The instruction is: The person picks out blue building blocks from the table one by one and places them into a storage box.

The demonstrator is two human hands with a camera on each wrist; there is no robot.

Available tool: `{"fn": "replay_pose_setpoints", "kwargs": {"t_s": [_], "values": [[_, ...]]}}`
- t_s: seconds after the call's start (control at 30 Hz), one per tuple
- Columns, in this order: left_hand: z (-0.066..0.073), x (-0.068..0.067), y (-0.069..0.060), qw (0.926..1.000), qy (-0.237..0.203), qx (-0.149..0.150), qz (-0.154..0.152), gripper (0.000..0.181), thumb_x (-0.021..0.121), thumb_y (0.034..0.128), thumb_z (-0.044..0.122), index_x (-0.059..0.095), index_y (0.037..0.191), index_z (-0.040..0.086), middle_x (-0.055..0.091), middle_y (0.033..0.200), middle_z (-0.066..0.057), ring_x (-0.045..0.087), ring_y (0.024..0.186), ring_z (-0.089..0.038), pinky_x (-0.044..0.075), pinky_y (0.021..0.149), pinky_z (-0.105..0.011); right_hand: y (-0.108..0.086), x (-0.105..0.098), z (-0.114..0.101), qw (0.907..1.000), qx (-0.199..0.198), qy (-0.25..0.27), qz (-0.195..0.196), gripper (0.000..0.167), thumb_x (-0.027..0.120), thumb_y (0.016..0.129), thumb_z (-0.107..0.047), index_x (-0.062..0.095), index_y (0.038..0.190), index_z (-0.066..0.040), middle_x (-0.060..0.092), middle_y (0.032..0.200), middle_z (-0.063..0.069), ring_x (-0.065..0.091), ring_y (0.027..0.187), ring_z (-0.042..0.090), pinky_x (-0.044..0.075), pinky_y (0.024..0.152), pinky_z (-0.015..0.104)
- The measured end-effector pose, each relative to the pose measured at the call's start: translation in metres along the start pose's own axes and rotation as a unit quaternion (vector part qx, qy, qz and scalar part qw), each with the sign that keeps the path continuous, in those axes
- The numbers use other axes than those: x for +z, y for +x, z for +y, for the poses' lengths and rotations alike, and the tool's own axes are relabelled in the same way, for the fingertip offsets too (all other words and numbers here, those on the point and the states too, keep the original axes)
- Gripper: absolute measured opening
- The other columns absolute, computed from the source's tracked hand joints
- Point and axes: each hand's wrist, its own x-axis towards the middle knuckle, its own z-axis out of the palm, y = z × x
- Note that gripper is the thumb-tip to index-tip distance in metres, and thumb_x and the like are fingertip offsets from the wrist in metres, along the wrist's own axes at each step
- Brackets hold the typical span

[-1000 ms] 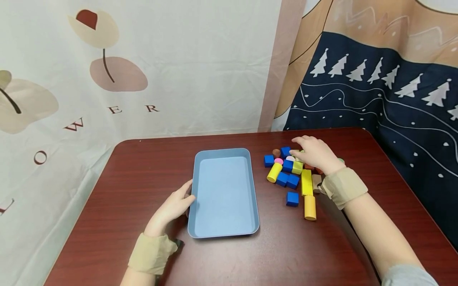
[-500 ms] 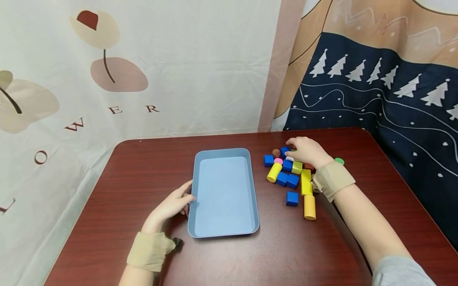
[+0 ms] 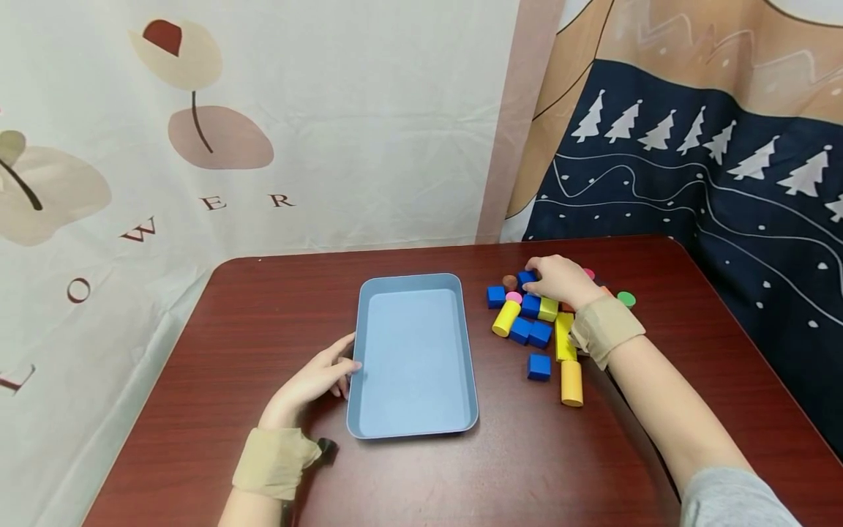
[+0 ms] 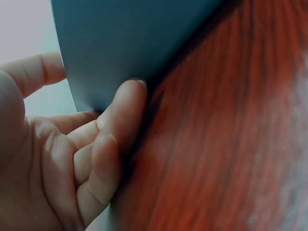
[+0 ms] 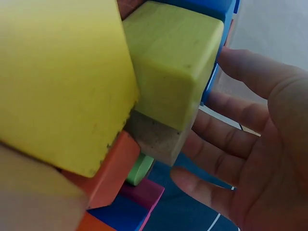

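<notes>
In the head view my left hand point(image 3: 316, 377) holds the left side of the blue tray point(image 3: 416, 359), thumb over the rim; the left wrist view shows its bent fingers against the tray's outer wall point(image 4: 110, 43). At the far side of the block pile, my right hand point(image 3: 563, 282) has thumb and fingers around a blue block point(image 3: 526, 279), which rests among the others. The right wrist view shows the thumb at a blue block point(image 5: 208, 6), the fingertips partly hidden behind blocks. A yellow-green block point(image 5: 168, 53) stands close to that hand.
Blue blocks point(image 3: 538, 367), yellow cylinders point(image 3: 571, 383), a long yellow block point(image 3: 563, 337), a pink piece point(image 3: 514, 297) and a green piece point(image 3: 626, 298) lie right of the tray on the brown table point(image 3: 276, 293). Patterned cloths point(image 3: 369, 124) hang behind.
My right hand has moved left over the pile to the blue block at its far side, uncovering the green and pink pieces at the right. My left hand stays at the tray.
</notes>
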Motion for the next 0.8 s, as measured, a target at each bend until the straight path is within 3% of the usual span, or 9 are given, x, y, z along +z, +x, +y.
{"fn": "replay_pose_setpoints", "kwargs": {"t_s": [0.23, 0.53, 0.8], "values": [[-0.0028, -0.0023, -0.0007, 0.9996, -0.024, -0.005, -0.011, 0.065, 0.058, 0.0951, 0.018, 0.025, 0.151, 0.007, 0.06, 0.067, -0.011, 0.06, 0.056, -0.028, 0.048, 0.053, -0.031, 0.002, 0.0008, -0.0016, 1.0, 0.002, -0.004, -0.003, 0.039, 0.068, 0.09, -0.023, 0.059, 0.119, 0.002, 0.063, 0.106, 0.019, 0.056, 0.087, 0.03, 0.051, 0.081, 0.047], [-0.0061, 0.0021, 0.0009, 0.992, -0.113, -0.032, -0.047, 0.073, 0.06, 0.0943, 0.015, 0.016, 0.152, 0.007, 0.06, 0.065, -0.016, 0.058, 0.051, -0.021, 0.056, 0.053, -0.037, 0.0029, 0.0042, 0.0017, 1.0, 0.0, 0.009, 0.001, 0.04, 0.067, 0.091, -0.022, 0.057, 0.12, 0.004, 0.062, 0.109, 0.021, 0.056, 0.088, 0.031, 0.051, 0.082, 0.047], [-0.0076, 0.0063, 0.0025, 0.9896, -0.126, -0.034, -0.061, 0.079, 0.062, 0.0928, 0.013, 0.012, 0.153, 0.007, 0.064, 0.07, -0.019, 0.061, 0.051, -0.021, 0.057, 0.054, -0.037, 0.0024, 0.0048, 0.0021, 0.9997, 0.01, 0.021, 0.003, 0.04, 0.068, 0.09, -0.022, 0.057, 0.119, 0.003, 0.062, 0.102, 0.018, 0.055, 0.085, 0.03, 0.052, 0.079, 0.043]]}}
